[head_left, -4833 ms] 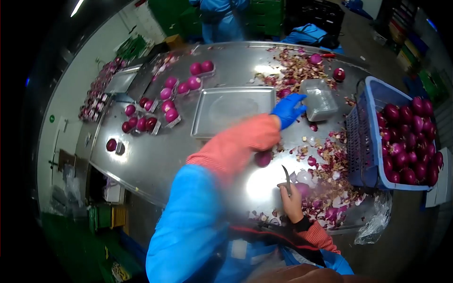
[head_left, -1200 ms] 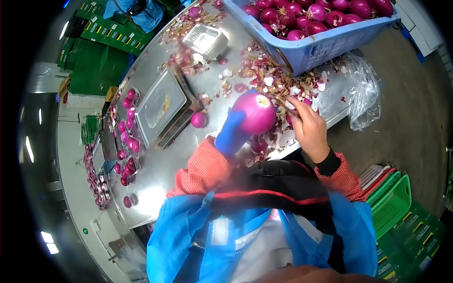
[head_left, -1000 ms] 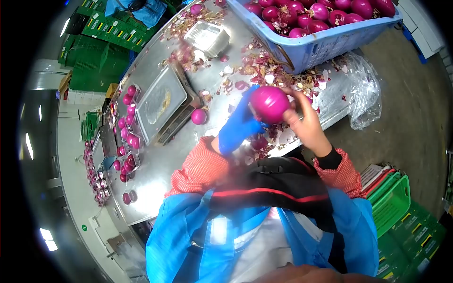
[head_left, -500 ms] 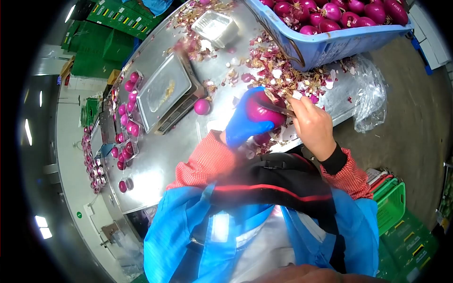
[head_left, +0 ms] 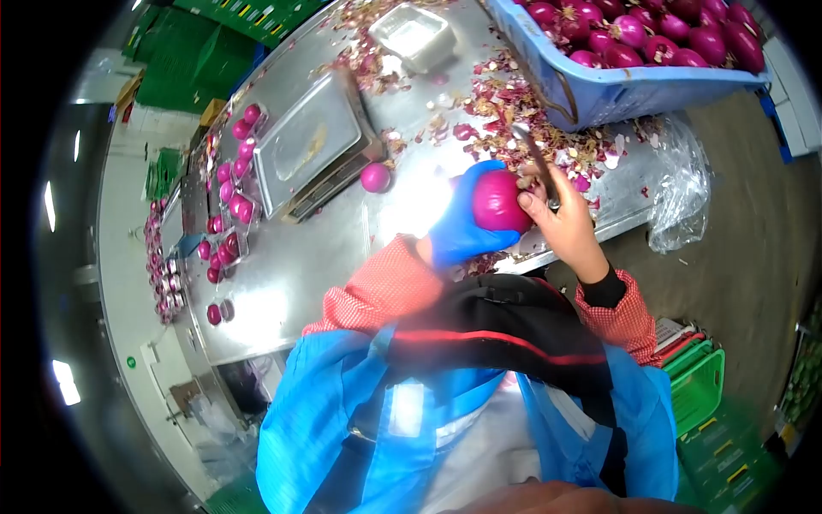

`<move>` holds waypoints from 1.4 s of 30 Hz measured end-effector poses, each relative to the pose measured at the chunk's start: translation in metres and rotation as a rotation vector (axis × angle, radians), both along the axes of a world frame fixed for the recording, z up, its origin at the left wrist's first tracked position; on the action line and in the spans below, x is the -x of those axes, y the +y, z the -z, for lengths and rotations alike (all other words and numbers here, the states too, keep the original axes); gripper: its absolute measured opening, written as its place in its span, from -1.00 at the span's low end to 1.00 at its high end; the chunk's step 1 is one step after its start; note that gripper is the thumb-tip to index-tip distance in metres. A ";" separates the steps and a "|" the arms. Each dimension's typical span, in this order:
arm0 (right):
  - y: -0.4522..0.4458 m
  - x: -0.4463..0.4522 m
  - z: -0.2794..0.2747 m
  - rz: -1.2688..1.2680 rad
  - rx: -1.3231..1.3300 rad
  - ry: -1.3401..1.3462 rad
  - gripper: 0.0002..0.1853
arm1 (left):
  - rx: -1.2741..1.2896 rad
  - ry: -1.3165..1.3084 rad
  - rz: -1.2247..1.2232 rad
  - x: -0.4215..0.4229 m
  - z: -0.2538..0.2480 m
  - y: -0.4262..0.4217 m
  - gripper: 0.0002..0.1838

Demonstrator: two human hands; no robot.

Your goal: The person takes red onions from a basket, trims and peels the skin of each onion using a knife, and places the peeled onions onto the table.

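Note:
My left hand (head_left: 467, 221), in a blue glove, is wrapped round a large smooth purple onion (head_left: 501, 202) above the table's near edge. My bare right hand (head_left: 562, 221) grips a small curved knife (head_left: 537, 157), its blade pointing up and away from me. The right thumb is at the onion's right side. Beyond the hands lie heaps of red and brown onion skins (head_left: 505, 103). A single onion (head_left: 375, 177) rests on the table, left of the gloved hand.
A blue basket (head_left: 634, 90) full of onions stands at the upper right. A scale with a metal tray (head_left: 306, 141) is left of centre. Clear plastic trays (head_left: 414, 36) lie at the top. Packed onions (head_left: 242, 210) line the left; plastic film (head_left: 682, 193) hangs at the right edge.
Earlier my left hand was over the plastic trays; now it holds the onion. Since half a second ago, the blade has moved off the onion and swung upward. The view has shifted slightly.

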State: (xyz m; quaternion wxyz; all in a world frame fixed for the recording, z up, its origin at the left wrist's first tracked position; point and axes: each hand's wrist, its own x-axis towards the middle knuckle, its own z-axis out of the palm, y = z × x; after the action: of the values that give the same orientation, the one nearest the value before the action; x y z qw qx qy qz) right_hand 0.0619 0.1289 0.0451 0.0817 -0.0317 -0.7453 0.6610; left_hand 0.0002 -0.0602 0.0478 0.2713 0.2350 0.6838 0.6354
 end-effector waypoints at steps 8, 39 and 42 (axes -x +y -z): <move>-0.031 -0.004 0.004 -0.172 0.017 -0.207 -0.69 | 0.178 0.019 -0.104 -0.025 0.006 -0.041 -0.01; 0.065 -0.026 0.078 -0.056 -0.484 0.008 -0.82 | 0.592 1.119 0.694 0.244 -0.076 0.305 -0.19; 0.086 -0.018 0.052 -0.012 -0.467 -0.018 -0.83 | 0.894 1.359 0.992 0.267 -0.002 0.377 -0.24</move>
State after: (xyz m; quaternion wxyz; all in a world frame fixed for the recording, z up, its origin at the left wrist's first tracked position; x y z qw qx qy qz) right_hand 0.0799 0.2147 -0.0071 0.0762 -0.0137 -0.8790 0.4705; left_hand -0.2665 0.3172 0.0501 0.1194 0.6919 0.6971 -0.1451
